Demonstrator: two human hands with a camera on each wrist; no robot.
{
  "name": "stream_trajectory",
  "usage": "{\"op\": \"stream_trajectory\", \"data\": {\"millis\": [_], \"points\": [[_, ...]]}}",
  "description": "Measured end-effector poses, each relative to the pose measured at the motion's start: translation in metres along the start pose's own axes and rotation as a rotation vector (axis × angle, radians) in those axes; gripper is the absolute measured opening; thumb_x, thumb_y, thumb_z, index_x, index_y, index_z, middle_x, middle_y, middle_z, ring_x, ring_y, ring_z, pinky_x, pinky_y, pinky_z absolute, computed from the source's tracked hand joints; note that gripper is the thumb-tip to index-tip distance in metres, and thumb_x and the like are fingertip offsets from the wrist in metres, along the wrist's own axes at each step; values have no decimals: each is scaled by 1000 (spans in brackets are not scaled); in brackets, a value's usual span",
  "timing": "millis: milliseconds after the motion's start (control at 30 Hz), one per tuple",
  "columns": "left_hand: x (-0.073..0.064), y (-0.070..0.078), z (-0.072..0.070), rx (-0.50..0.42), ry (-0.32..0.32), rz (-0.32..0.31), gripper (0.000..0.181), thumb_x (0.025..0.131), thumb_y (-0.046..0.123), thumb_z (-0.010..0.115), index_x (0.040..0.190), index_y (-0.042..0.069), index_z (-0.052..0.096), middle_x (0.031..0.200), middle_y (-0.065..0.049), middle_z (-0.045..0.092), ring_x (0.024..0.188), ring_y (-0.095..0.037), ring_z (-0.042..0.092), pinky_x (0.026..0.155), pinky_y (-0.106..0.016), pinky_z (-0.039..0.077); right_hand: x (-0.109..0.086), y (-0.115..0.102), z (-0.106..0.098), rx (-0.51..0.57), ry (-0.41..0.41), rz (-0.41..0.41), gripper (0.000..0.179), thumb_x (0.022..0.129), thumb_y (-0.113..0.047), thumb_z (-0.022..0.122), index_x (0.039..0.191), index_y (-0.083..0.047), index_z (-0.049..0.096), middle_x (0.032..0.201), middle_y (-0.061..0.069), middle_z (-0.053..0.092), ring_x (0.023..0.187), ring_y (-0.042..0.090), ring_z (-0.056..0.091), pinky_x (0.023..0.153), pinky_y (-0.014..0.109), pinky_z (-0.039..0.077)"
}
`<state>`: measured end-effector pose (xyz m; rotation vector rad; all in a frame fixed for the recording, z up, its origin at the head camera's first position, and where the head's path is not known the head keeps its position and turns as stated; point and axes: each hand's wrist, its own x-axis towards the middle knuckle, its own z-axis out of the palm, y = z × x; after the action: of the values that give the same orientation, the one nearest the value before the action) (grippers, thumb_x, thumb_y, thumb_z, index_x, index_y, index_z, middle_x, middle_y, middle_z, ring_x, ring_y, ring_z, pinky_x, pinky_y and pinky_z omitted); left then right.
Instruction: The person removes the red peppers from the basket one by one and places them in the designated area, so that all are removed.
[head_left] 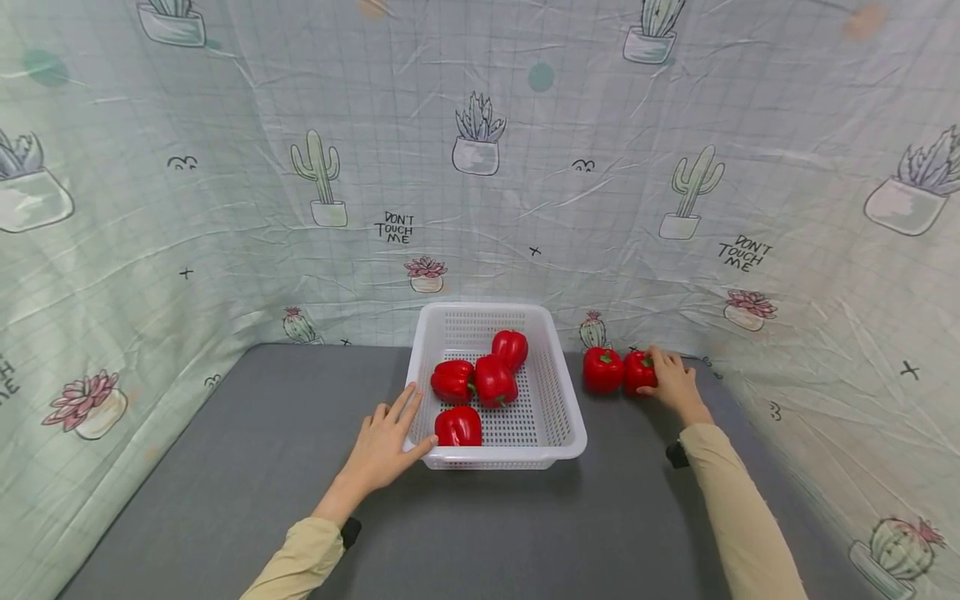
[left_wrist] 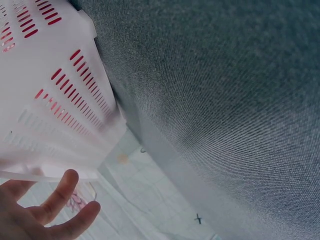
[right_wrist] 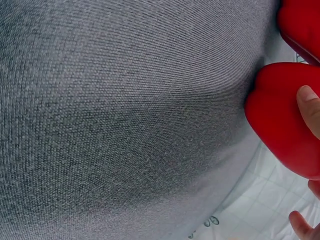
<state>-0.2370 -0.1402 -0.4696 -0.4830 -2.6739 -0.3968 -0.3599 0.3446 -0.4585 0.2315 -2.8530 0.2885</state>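
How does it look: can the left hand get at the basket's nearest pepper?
Probably yes: the left hand is at the rim of the basket, beside that pepper, and nothing covers it from above.

Glossy, smooth red peppers (head_left: 602, 371) catch the light near the far right corner of your cloth-covered table (head_left: 495, 533), its grey weave matt and slightly rough. Toward the far edge, your basket (head_left: 495, 454) is smooth white plastic with a soft shine; beyond it, the printed sheet (head_left: 495, 221) looks creased and faintly glossy. Your sleeves (head_left: 738, 500) are wrinkled cloth.
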Motion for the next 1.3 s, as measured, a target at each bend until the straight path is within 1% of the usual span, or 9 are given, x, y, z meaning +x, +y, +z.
{"op": "stream_trajectory", "data": {"millis": [333, 567, 900, 1167, 1300], "points": [[0, 1, -1, 0, -15, -8, 77, 78, 53, 54, 139, 13, 32, 145, -8, 31, 90, -20, 42, 73, -40, 40, 3, 1, 3, -2, 13, 4, 72, 74, -25, 71, 129, -1, 30, 130, 25, 41, 115, 44, 31, 80, 64, 28], [0, 1, -2, -2, -19, -8, 76, 78, 53, 54, 139, 13, 33, 145, -7, 30, 89, -20, 42, 71, -38, 39, 2, 1, 2, 1, 29, -2, 76, 72, -25, 72, 131, -2, 29, 132, 25, 38, 115, 44, 31, 79, 63, 28], [1, 0, -1, 3, -19, -2, 75, 79, 52, 54, 139, 13, 32, 146, -6, 29, 87, -19, 41, 70, -37, 38, -4, 1, -2, 8, 21, 0, 79, 73, -26, 72, 134, -4, 27, 132, 26, 39, 116, 43, 31, 80, 62, 26], [1, 0, -2, -6, -21, -10, 75, 79, 52, 54, 139, 13, 32, 146, -6, 29, 89, -19, 41, 72, -38, 39, -8, 3, -1, -16, 54, -29, 78, 73, -26, 72, 134, -3, 28, 132, 25, 40, 114, 44, 34, 80, 63, 27], [1, -1, -1, 0, -17, -2, 75, 79, 53, 53, 139, 13, 32, 146, -6, 29, 88, -19, 41, 70, -38, 38, -12, 2, -2, -36, 58, -27, 80, 74, -25, 71, 135, -1, 26, 134, 25, 38, 115, 44, 33, 81, 63, 27]]}}
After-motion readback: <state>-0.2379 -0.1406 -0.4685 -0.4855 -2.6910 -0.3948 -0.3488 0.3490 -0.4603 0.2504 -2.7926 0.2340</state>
